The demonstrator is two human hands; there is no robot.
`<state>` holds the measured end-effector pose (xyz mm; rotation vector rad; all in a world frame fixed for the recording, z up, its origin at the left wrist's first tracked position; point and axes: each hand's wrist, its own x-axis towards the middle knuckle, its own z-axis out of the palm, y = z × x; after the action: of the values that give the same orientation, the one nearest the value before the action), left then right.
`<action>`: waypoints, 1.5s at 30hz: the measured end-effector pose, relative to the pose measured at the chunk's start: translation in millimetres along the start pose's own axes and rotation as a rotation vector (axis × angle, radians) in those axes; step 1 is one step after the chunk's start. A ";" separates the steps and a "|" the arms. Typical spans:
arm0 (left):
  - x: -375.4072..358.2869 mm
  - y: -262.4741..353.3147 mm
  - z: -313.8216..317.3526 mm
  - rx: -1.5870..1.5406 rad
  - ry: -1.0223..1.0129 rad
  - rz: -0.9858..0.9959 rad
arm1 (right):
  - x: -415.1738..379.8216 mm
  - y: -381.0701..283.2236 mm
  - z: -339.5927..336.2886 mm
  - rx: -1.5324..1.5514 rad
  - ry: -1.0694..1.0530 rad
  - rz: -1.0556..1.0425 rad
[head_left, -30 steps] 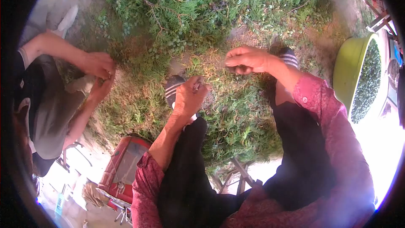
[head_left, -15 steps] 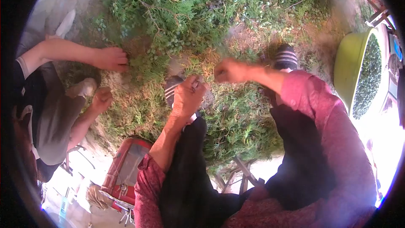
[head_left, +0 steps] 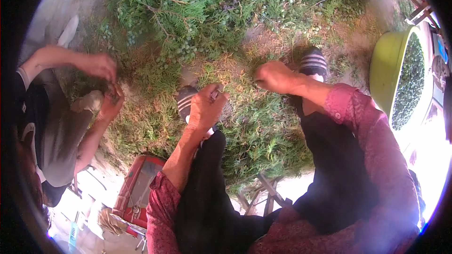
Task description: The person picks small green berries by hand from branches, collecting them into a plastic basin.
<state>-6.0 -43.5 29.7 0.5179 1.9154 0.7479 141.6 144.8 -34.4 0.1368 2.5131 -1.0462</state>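
My left hand [head_left: 207, 106] is closed above the striped shoe [head_left: 186, 99] on my left foot, its fingers curled round something too small to make out. To the right, my right hand [head_left: 274, 77] is also closed, knuckles up, over the ground litter beside my other striped shoe [head_left: 313, 62]; what it holds, if anything, is hidden. A gap separates the two hands. Green conifer cuttings [head_left: 188, 14] with small pale cones are heaped beyond them, and loose sprigs [head_left: 263, 136] cover the ground between my legs.
At the right stands a yellow-green tub [head_left: 387, 68] filled with small green pieces [head_left: 410, 84]. A co-worker's hands [head_left: 107, 84] meet at the left. Near the lower left is a red case [head_left: 136, 186]. A wooden stool [head_left: 268, 190] shows between my legs.
My right hand has moved right, away from my left hand, which stays nearly in place. The co-worker's upper hand has moved left and down to the other hand.
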 end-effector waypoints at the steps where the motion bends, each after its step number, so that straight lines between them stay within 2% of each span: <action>1: 0.7 0.5 1.9 0.002 -0.003 0.000 | 0.9 0.8 6.5 0.002 0.002 0.002; 3: 1.9 -0.2 5.5 -0.002 -0.008 0.041 | 4.6 -1.8 14.3 -0.097 -0.082 -0.001; 7: 5.2 0.1 14.9 -0.042 -0.027 0.045 | -1.1 -0.7 10.3 -0.080 -0.036 -0.064; 9: 8.1 -8.0 18.6 -0.056 -0.062 0.083 | -5.8 6.8 13.7 0.217 0.065 -0.039; 10: 7.1 -1.9 18.4 -0.054 -0.063 0.082 | -7.9 -0.6 0.4 0.219 0.065 -0.038; 12: 6.0 16.3 19.4 -0.016 -0.208 0.048 | -15.3 -12.1 -29.1 0.851 -0.226 0.381; 13: 6.2 22.4 22.1 -0.014 -0.209 0.051 | -17.5 -11.7 -30.0 0.851 -0.223 0.381; 15: 6.3 32.2 28.5 -0.168 -0.335 0.069 | -21.8 -12.0 -32.0 1.436 -0.297 0.283; 16: 6.7 35.6 31.5 -0.268 -0.397 0.078 | -22.9 -14.0 -34.6 1.437 -0.293 0.281; 17: 7.0 39.0 34.7 -0.264 -0.399 0.078 | -23.5 -17.0 -38.3 1.525 -0.310 0.251; 19: 8.1 45.0 40.4 -0.466 -0.370 0.019 | -23.3 -17.7 -40.3 1.617 -0.319 0.219; 22: 9.6 44.6 38.0 -0.421 -0.396 -0.100 | -19.3 -14.1 -34.4 1.657 -0.344 0.196; 23: 9.3 46.7 40.1 -0.364 -0.392 -0.141 | -18.8 -15.4 -31.6 1.561 -0.281 0.203; 24: 8.6 46.0 43.7 -0.267 -0.370 -0.094 | -22.5 -14.5 -32.6 1.455 -0.211 0.225; 25: 8.7 46.1 43.8 -0.202 -0.440 -0.113 | -27.3 -14.9 -36.2 1.438 -0.174 0.264; 26: 8.2 46.6 44.2 -0.134 -0.510 -0.125 | -31.0 -16.9 -39.8 1.399 -0.162 0.220; 28: -0.4 48.4 49.6 -0.256 -0.487 -0.146 | -54.7 -7.8 -58.3 1.348 -0.126 0.198; 29: -2.1 47.8 47.0 -0.257 -0.512 -0.134 | -75.1 -6.4 -73.1 1.254 -0.013 0.316; 32: -1.6 40.4 35.2 -0.237 -0.416 -0.111 | -151.3 -12.9 -112.6 1.044 0.370 0.599; 33: -2.7 36.2 31.7 -0.246 -0.360 -0.142 | -186.9 -3.4 -102.2 1.117 0.526 0.684; 34: -3.8 32.2 29.0 -0.252 -0.304 -0.173 | -217.4 -11.2 -107.8 1.182 0.645 0.880; 35: -5.3 28.4 27.2 -0.253 -0.311 -0.177 | -248.7 -20.5 -110.1 1.007 0.735 1.017; 36: -6.2 25.8 26.8 -0.246 -0.314 -0.175 | -280.6 -28.1 -110.7 0.938 0.742 1.259; 37: -6.1 25.6 28.2 -0.240 -0.320 -0.166 | -319.4 -35.9 -103.8 0.909 0.757 1.222; 38: -6.6 28.3 30.8 -0.246 -0.328 -0.155 | -355.3 -43.7 -92.9 0.802 0.715 1.318; 39: -8.3 31.7 32.9 -0.220 -0.333 -0.152 | -385.2 -52.4 -84.0 0.618 0.585 1.438; 41: -9.9 35.9 35.5 -0.198 -0.329 -0.133 | -493.8 -43.7 -14.7 0.225 0.229 1.291; 43: -7.5 28.8 39.0 -0.295 -0.367 -0.104 | -463.9 -79.9 -48.1 0.042 -0.339 1.310; 45: -5.9 18.5 39.5 -0.344 -0.368 -0.092 | -417.5 -85.6 -78.1 0.086 -0.359 1.353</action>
<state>32.8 -23.0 33.1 0.3236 1.4239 0.8368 474.3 166.0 242.2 1.2967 1.4504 -0.4814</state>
